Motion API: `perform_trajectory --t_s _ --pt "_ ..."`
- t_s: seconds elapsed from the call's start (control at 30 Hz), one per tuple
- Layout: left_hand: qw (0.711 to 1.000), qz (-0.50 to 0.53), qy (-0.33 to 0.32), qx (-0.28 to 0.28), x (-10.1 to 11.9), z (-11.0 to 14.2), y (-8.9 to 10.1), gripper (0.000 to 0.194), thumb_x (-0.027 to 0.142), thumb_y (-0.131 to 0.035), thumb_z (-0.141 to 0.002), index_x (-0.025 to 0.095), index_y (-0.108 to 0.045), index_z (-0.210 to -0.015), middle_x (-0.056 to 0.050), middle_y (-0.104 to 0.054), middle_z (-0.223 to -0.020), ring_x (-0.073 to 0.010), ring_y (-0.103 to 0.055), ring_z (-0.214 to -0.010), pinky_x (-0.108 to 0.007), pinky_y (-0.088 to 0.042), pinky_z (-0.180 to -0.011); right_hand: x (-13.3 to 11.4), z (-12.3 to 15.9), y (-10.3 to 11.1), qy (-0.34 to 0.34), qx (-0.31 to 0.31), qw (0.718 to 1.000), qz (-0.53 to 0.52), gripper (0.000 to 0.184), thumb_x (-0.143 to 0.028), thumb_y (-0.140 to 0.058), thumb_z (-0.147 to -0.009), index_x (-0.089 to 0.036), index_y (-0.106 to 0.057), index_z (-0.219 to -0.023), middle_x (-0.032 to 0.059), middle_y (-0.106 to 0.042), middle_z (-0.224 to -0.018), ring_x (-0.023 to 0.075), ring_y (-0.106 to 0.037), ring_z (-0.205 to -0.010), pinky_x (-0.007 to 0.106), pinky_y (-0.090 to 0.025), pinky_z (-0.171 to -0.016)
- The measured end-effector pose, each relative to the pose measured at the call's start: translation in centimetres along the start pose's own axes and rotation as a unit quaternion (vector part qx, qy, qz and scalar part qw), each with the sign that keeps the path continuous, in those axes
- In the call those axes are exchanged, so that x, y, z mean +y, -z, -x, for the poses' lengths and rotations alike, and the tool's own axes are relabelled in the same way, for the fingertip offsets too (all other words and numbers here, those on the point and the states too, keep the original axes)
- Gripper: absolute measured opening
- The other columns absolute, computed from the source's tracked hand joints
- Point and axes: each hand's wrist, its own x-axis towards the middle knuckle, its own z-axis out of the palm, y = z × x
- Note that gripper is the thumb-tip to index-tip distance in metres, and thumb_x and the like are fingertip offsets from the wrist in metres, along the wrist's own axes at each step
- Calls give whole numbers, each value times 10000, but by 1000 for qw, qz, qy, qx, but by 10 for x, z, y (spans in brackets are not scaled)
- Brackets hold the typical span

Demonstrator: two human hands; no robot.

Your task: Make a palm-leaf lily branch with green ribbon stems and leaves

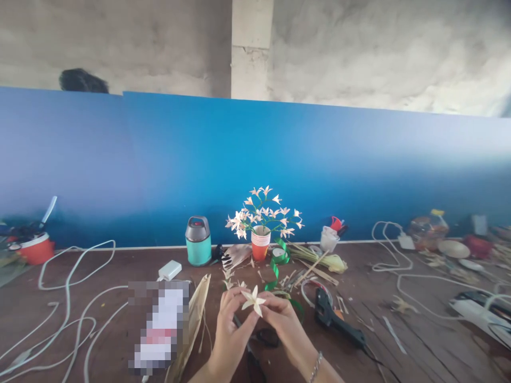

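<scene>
A pale, star-shaped craft flower [253,301] is held up between my two hands over the table. My left hand [232,322] pinches it from the left, thumb below and fingers behind. From the other side, the thumb and fingers of my right hand [281,319] close on its right petals. Below my hands lies a dark-handled tool, probably scissors [266,337], partly hidden. Just beyond stands a red and white paper cup [261,247] with a bunch of similar flowers [263,213] on green stems. Curled green ribbon [275,263] lies beside the cup.
A black glue gun [337,322] lies to the right, its cord trailing forward. Dry stalks [319,258] and scraps are behind it. At left are a teal container [198,244], white cables [69,298], a dried husk strip [191,324] and a blurred-out object [162,324]. A blue partition [179,159] borders the table.
</scene>
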Motion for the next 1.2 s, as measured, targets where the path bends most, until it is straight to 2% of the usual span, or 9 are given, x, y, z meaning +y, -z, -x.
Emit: perform_trajectory --t_s 0.23,0.33,0.47,0.57,0.67,0.8,0.97,1.2 --pt "1000 5 -12 -16 3 2 2 78 232 -573 -771 195 -642 -763 -73 -589 -919 -222 -547 -941 -361 -469 -821 -7 5 -6 -10 -32 999 10 182 -359 -783 -538 -198 -719 -589 -8 -538 -660 118 -470 -596 223 -394 -544" --pt "999 -10 -26 -16 5 2 4 100 218 -556 -776 197 -649 -747 -69 -591 -894 -213 -559 -898 -348 -482 -787 -11 8 -7 -6 -33 999 33 221 -397 -767 -552 -197 -718 -632 1 -561 -686 133 -486 -617 236 -397 -578" --pt "998 -44 -49 14 4 1 7 116 220 -557 -770 199 -644 -697 -59 -602 -841 -206 -566 -851 -337 -486 -748 -14 12 -2 2 -11 998 63 190 -370 -702 -647 -192 -680 -709 5 -587 -704 155 -497 -670 246 -391 -634" --pt "995 -73 -56 40 3 1 8 133 215 -567 -758 200 -620 -637 -48 -608 -810 -201 -565 -822 -328 -479 -729 -14 16 3 24 2 996 88 224 -373 -607 -741 -180 -625 -629 3 -566 -692 160 -489 -701 252 -378 -674" --pt "993 -96 -53 45 2 0 8 157 201 -562 -757 202 -604 -606 -41 -609 -806 -196 -562 -815 -325 -469 -730 -15 18 2 24 -28 995 95 307 -407 -562 -767 -168 -603 -577 13 -555 -714 171 -491 -741 263 -368 -707" --pt "991 -113 -60 41 0 0 8 148 233 -578 -756 203 -604 -613 -45 -612 -801 -203 -558 -813 -332 -466 -726 -16 19 -5 -26 -79 994 69 250 -376 -611 -725 -152 -629 -616 5 -541 -681 154 -485 -682 267 -365 -679" --pt "988 -134 -71 25 1 1 9 136 268 -584 -761 208 -616 -643 -48 -617 -808 -208 -563 -812 -341 -472 -717 -12 18 -7 -55 -49 996 50 150 -286 -622 -687 -154 -653 -624 3 -563 -642 155 -492 -680 266 -366 -688" --pt "978 -168 -125 -12 -3 2 10 69 261 -605 -749 223 -641 -703 -49 -619 -829 -214 -554 -827 -354 -457 -728 -14 20 -5 -60 43 993 87 119 -231 -617 -594 -184 -605 -485 -3 -533 -568 153 -443 -633 245 -344 -614"
